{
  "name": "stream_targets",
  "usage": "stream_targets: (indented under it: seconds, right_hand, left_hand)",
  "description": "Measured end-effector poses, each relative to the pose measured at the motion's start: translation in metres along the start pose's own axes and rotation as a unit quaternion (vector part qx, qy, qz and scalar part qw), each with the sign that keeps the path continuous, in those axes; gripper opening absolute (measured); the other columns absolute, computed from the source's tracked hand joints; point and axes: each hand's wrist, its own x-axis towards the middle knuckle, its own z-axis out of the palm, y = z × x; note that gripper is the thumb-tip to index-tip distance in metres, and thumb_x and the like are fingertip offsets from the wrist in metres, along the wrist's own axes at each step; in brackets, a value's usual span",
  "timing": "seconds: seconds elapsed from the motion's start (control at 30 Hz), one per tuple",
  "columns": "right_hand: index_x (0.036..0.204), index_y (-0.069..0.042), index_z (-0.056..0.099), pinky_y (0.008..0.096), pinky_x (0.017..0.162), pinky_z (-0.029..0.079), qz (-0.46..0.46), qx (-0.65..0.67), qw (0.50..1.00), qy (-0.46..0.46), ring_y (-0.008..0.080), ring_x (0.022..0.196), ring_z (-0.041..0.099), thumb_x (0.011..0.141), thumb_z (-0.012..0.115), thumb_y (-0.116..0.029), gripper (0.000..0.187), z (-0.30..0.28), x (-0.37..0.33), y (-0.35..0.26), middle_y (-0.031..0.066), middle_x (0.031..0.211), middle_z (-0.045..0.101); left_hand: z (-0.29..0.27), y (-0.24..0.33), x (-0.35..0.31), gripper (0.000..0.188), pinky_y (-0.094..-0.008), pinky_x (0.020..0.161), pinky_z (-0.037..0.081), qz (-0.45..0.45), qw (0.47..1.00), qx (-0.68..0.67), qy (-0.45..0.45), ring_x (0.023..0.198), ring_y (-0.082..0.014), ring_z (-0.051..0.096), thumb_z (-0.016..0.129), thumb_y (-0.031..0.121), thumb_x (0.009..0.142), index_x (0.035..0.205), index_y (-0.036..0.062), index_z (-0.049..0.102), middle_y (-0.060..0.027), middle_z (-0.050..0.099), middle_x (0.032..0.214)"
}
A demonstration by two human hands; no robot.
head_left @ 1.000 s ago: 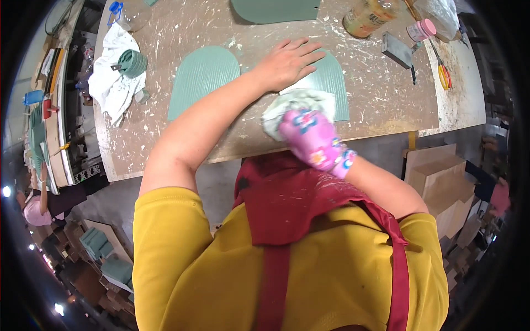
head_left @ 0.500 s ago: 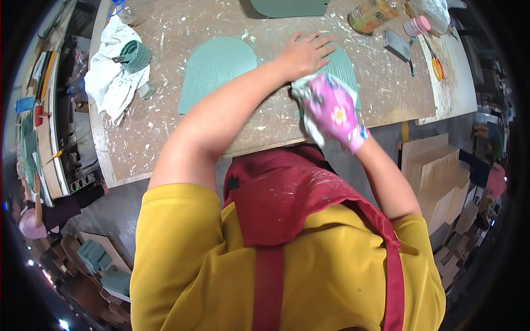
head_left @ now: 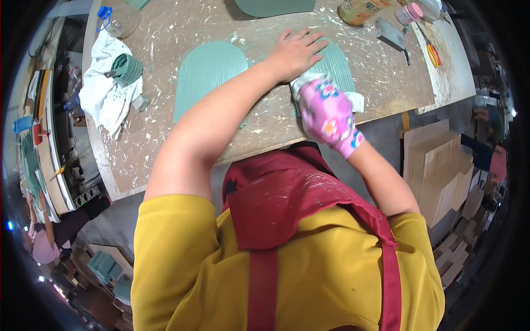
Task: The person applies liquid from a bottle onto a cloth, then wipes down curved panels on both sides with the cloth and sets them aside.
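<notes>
My bare left hand (head_left: 298,53) lies flat with fingers spread across the upper left part of a green arch-shaped panel (head_left: 337,63) with fine ridges. On the lower part of that panel, my right hand (head_left: 329,117), in a pink flowered glove, is closed on a white cloth (head_left: 358,103). The cloth's edges stick out above and to the right of the glove; the rest is hidden under it. A matching green panel (head_left: 207,71) lies to the left, partly behind my left forearm.
Another green piece (head_left: 273,6) lies at the far edge of view. On the left, a ridged green container (head_left: 126,69) rests on a white rag (head_left: 102,88) near a clear bottle (head_left: 121,23). Far right are a grey block (head_left: 390,34), a pink-capped jar (head_left: 409,14) and yellow-handled scissors (head_left: 433,55).
My right hand has turned and shifted slightly on the panel; the cloth now shows to the glove's right instead of hanging below it. My left hand stays on the panel. The view has shifted a little.
</notes>
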Motion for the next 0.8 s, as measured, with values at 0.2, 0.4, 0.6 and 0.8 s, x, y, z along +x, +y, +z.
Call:
stream_targets:
  seconds: [0.2, 0.4, 0.6, 0.8]
  right_hand:
    - [0.097, -0.007, 0.06, 0.0438, 0.073, 0.05, 0.119, 0.125, 0.985, -0.011, 0.0349, 0.084, 0.061, 0.084, 0.054, -0.021, 0.019, -0.022, -0.036, 0.053, 0.0179, 0.093, 0.061]
    - [0.088, -0.007, 0.059, 0.0418, 0.065, 0.049, -0.034, 0.031, 0.997, 0.062, 0.0316, 0.073, 0.061, 0.076, 0.058, -0.014, 0.014, 0.013, -0.004, -0.007, 0.0141, 0.081, 0.06]
    - [0.092, -0.005, 0.056, 0.0424, 0.065, 0.048, 0.018, 0.061, 0.998, -0.006, 0.0323, 0.077, 0.058, 0.074, 0.062, -0.015, 0.021, 0.013, -0.023, -0.012, 0.0143, 0.087, 0.058]
    - [0.082, -0.005, 0.056, 0.0406, 0.059, 0.048, -0.034, 0.018, 0.996, 0.077, 0.0294, 0.073, 0.061, 0.072, 0.06, -0.013, 0.013, 0.016, -0.014, -0.027, 0.0119, 0.076, 0.058]
  left_hand:
    - [-0.005, -0.002, -0.003, 0.044, -0.0525, 0.107, 0.023, -0.003, 1.0, 0.001, 0.003, 0.133, -0.0269, 0.033, 0.043, 0.033, 0.095, 0.136, 0.0192, 0.042, -0.0035, 0.036, 0.145]
    - [-0.005, 0.0, -0.002, 0.043, -0.0522, 0.106, 0.025, 0.005, 1.0, 0.015, 0.012, 0.132, -0.0261, 0.035, 0.044, 0.032, 0.094, 0.135, 0.0184, 0.043, -0.0036, 0.037, 0.144]
    - [-0.004, 0.002, -0.002, 0.042, -0.0521, 0.105, 0.027, 0.005, 0.999, 0.032, 0.017, 0.13, -0.0269, 0.036, 0.046, 0.032, 0.093, 0.133, 0.0186, 0.045, -0.0045, 0.039, 0.143]
    - [-0.005, -0.001, -0.003, 0.043, -0.0525, 0.105, 0.027, 0.001, 0.999, 0.026, 0.032, 0.129, -0.027, 0.037, 0.047, 0.032, 0.093, 0.133, 0.0191, 0.045, -0.0044, 0.039, 0.142]
